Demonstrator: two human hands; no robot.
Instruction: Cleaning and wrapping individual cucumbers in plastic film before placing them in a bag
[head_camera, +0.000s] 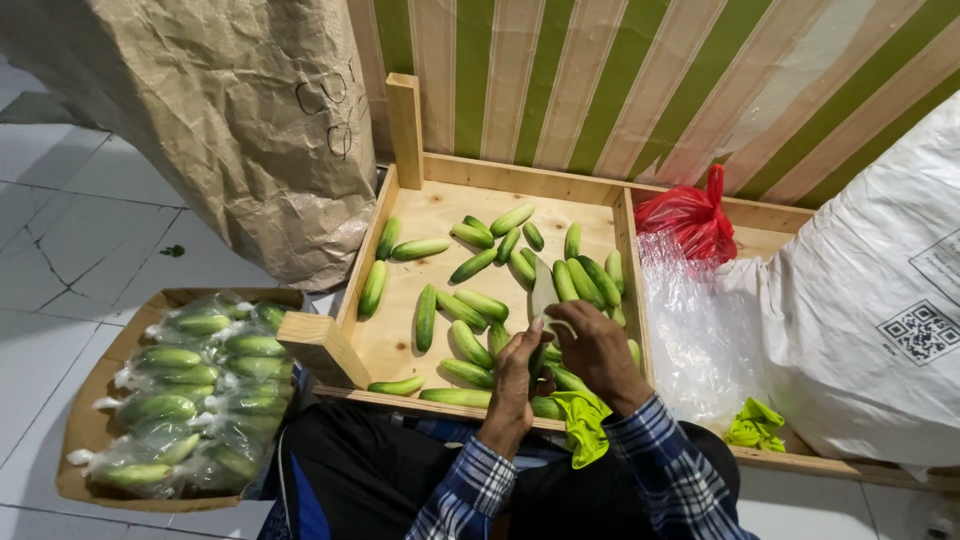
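Observation:
Several loose green cucumbers (470, 300) lie in a wooden crate (400, 130). My left hand (515, 385) and my right hand (598, 352) meet over the crate's near edge. Together they hold a cucumber (538, 362) and a small clear plastic bag (543, 290) that sticks up above the fingers. Which hand grips which I cannot tell. A yellow-green strip (582, 425) hangs by my right wrist. Both sleeves are blue plaid.
A cardboard tray (88, 420) of bagged cucumbers (195, 400) sits on the tiled floor at left. A big brown paper sack (230, 110) stands behind it. At right are clear plastic bags (690, 330), a red bag (690, 220), a large white sack (880, 310) and yellow-green strips (755, 425).

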